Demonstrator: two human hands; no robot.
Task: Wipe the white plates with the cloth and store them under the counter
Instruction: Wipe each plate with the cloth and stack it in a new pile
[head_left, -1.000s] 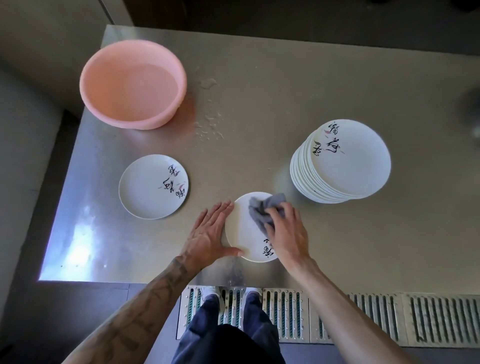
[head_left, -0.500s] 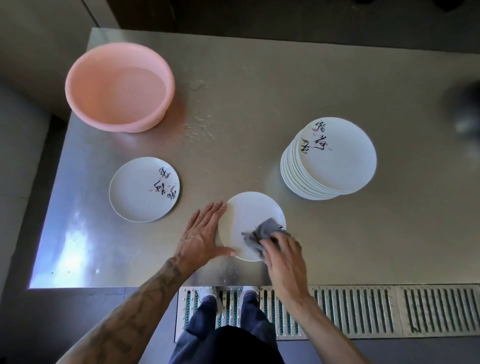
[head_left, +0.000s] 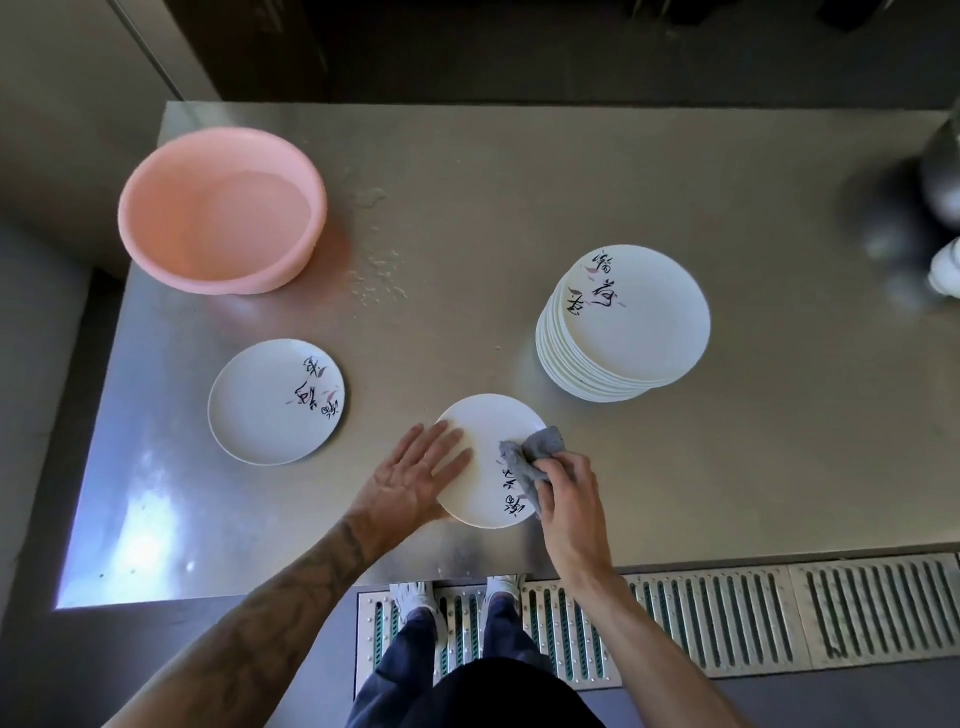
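Left hand (head_left: 415, 480) flat steadying plate (head_left: 480, 483); right hand (head_left: 571, 493) grips cloth (head_left: 535, 457) on it

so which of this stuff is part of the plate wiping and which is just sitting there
Job: plate under the hands, cloth, plate stack, lone plate, left hand, right hand.
Lying about: pink basin, blurred dark object at right.

Your steel counter (head_left: 519, 208) holds a pink basin (head_left: 223, 210) far left, a lone white plate (head_left: 270, 402) nearer you, and a second plate (head_left: 493, 421) by the front edge. A stack of plates (head_left: 631, 322) stands to the right. A blurred object (head_left: 935, 182), perhaps metal, sits far right.
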